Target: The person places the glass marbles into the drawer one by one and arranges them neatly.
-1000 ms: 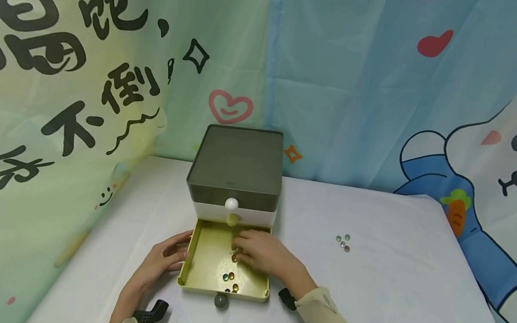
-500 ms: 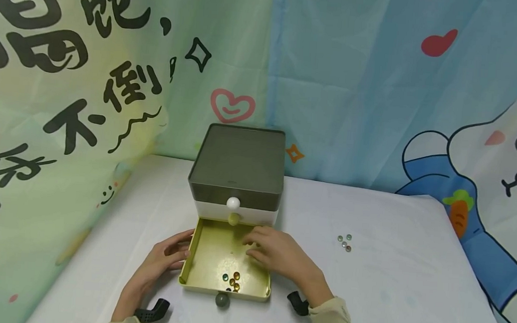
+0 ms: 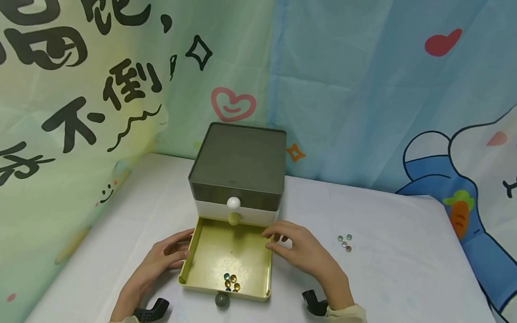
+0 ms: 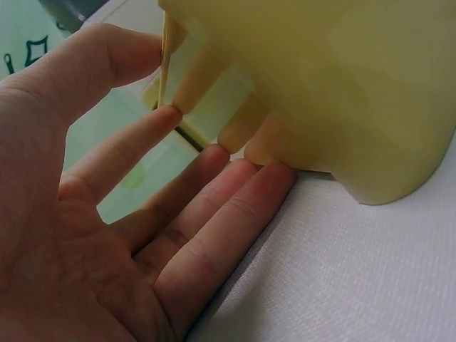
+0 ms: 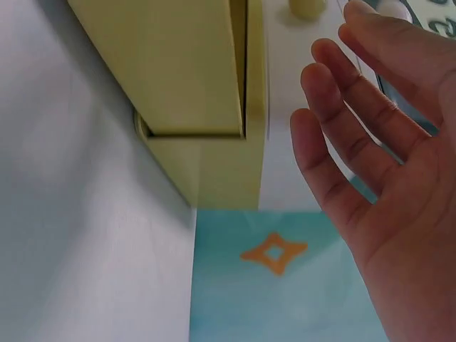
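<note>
A drawer box (image 3: pixel 241 155) with a dark olive top has its lowest yellow-green drawer (image 3: pixel 209 250) pulled out. Several small shiny glass gems (image 3: pixel 233 279) lie grouped near the drawer's front. My left hand (image 3: pixel 160 257) rests along the drawer's left side. In the left wrist view its straight fingertips (image 4: pixel 274 178) touch the outer wall, and the thumb is at the rim. Over the drawer's right edge hovers my right hand (image 3: pixel 299 245), fingers loosely bent. The right wrist view has that hand beside the drawer, with nothing visible in the fingers.
On the white tablecloth (image 3: pixel 393 291), to the right, lie several more glass gems (image 3: pixel 344 244). White, yellow and dark round knobs (image 3: pixel 222 300) stick out from the drawer fronts. A printed curtain (image 3: pixel 335 87) hangs behind the table.
My right hand has moved out of the drawer's middle to its right edge. Gems in the drawer have slid forward into a closer group. The left hand stays put.
</note>
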